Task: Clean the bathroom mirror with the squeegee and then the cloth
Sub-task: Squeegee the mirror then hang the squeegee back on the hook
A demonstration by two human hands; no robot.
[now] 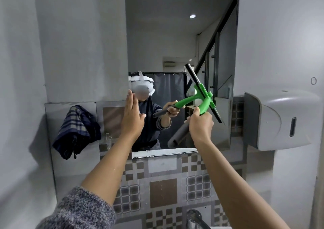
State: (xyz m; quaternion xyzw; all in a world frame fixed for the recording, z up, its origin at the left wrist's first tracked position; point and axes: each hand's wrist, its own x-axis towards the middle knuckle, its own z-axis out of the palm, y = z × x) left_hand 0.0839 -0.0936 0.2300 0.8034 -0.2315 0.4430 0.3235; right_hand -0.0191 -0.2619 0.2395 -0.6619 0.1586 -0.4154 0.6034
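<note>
Down at the bottom edge, the tap (195,218) just peeks in, and both bare forearms reach up and away over the patterned tiles (163,192). The right hand (200,126) is wrapped tight round the squeegee (205,98), gripping its green handle. The blade runs on a slant, top end up and to the left, bottom end down and to the right, and it sits against the right-hand half of the mirror (175,35). Whether the rubber edge is truly pressed on the glass cannot be told from here. The left hand (132,113) holds nothing, flat with fingers together, up by the mirror's left edge. So the right hand is the working one, and the glass yet to be covered lies mostly above and to the left of the blade; any stroke looks best run across that slant. The cloth (77,129), a dark checked one, hangs on the wall left of the mirror, nearer the idle left hand, not yet picked up. A paper dispenser (280,120) sits at right.
</note>
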